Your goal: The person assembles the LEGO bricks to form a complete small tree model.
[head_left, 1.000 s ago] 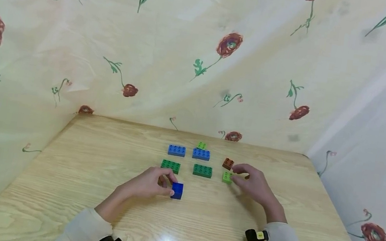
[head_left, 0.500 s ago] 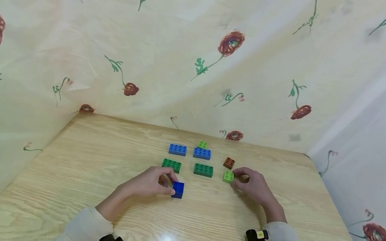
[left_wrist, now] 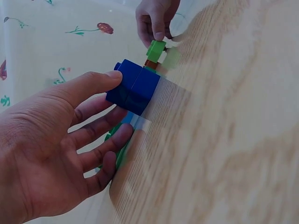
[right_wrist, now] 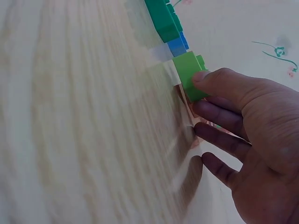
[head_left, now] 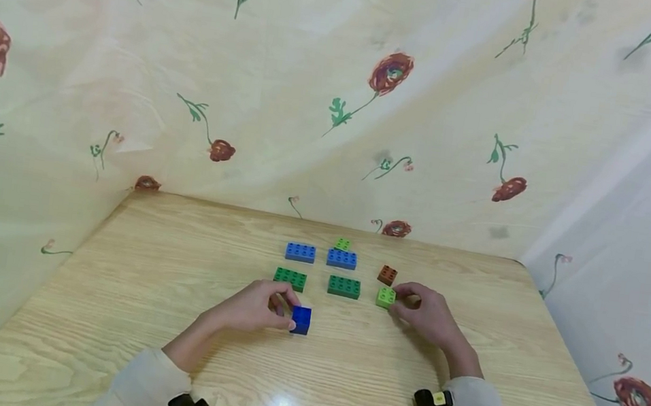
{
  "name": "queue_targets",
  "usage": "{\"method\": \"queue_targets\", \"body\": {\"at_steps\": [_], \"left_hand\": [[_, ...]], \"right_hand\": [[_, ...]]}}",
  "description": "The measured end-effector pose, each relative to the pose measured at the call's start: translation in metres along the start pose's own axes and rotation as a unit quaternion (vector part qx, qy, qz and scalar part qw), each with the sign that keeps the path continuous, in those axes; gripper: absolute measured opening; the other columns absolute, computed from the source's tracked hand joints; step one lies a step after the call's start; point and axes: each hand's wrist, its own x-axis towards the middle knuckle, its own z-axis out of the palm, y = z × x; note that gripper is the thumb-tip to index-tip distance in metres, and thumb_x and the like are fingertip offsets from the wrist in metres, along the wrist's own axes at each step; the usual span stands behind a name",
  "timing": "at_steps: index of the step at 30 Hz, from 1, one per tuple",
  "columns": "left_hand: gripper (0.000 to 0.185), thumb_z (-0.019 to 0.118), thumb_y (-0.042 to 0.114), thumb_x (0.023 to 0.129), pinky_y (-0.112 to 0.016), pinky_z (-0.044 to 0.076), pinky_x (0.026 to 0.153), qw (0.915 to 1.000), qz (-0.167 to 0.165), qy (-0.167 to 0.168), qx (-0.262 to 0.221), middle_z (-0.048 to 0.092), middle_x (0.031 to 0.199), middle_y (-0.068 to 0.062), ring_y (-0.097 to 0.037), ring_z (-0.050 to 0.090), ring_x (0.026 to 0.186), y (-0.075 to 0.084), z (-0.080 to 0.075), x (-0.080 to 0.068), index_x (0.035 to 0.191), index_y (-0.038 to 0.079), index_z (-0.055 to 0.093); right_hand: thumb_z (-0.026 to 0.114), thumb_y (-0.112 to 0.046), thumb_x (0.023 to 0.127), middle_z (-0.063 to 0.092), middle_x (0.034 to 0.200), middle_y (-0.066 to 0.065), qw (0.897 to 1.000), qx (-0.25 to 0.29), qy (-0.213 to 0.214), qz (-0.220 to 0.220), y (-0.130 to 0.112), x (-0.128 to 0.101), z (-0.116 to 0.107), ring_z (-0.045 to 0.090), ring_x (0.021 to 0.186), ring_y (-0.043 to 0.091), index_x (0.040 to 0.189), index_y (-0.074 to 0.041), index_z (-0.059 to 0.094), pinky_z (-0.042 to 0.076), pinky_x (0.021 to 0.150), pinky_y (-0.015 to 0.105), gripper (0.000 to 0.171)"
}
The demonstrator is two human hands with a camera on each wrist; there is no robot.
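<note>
Head view: both hands rest on the wooden worktop [head_left: 101, 311], each at a small brick. The left hand [head_left: 246, 309] has its grip curled round a dark blue brick [head_left: 300, 320]; in the left wrist view the thumb [left_wrist: 88, 84] lies on the brick's top and the fingers bend in beneath it, so the brick is pinched while it stands on the worktop, near the middle. The right hand [head_left: 428, 316] has a light green brick [head_left: 386, 297] in its grip; the right wrist view shows the thumb [right_wrist: 219, 79] pressed on one side of it and a finger below, the other fingers loosely spread.

Just beyond the light green brick sits a brown brick [head_left: 387, 275]. To the left, between the hands and farther off, lie two dark green bricks [head_left: 344, 287] in a row, then two blue bricks [head_left: 341, 258] behind them, and a small light green one [head_left: 343, 244] farthest away. A flowered cloth [head_left: 339, 95] hangs behind and to both sides.
</note>
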Motion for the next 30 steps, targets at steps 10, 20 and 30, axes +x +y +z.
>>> {"method": "queue_targets", "body": {"at_steps": [10, 20, 30], "left_hand": [[0.027, 0.083, 0.024, 0.089, -0.028, 0.055, 0.077, 0.9999, -0.001, -0.002, -0.013, 0.068, 0.113, 0.0, -0.016, 0.064, 0.093, -0.002, 0.0, 0.001, 0.112, 0.018, 0.069], [0.029, 0.083, 0.024, 0.088, -0.028, 0.056, 0.076, 0.9999, -0.004, -0.002, -0.012, 0.068, 0.113, 0.0, -0.016, 0.065, 0.093, -0.004, 0.0, 0.001, 0.112, 0.018, 0.069], [0.03, 0.084, 0.022, 0.088, -0.027, 0.056, 0.077, 0.9998, -0.008, -0.002, -0.016, 0.068, 0.112, -0.001, -0.016, 0.064, 0.093, -0.004, 0.001, 0.001, 0.113, 0.018, 0.069]], "right_hand": [[0.077, -0.023, 0.094, 0.072, 0.119, 0.011, 1.0, 0.012, 0.02, -0.01, -0.011, -0.008, -0.002, 0.066, 0.116, 0.032, 0.125, -0.008, 0.069, 0.051, 0.1, 0.057, 0.035], [0.077, -0.024, 0.094, 0.073, 0.12, 0.01, 0.998, 0.03, 0.027, -0.04, -0.036, -0.016, 0.0, 0.066, 0.117, 0.032, 0.123, -0.009, 0.07, 0.047, 0.103, 0.057, 0.034], [0.079, -0.018, 0.091, 0.074, 0.12, 0.003, 0.995, 0.044, 0.009, -0.093, -0.069, -0.019, 0.015, 0.066, 0.12, 0.031, 0.12, -0.014, 0.071, 0.049, 0.103, 0.061, 0.03]]}}
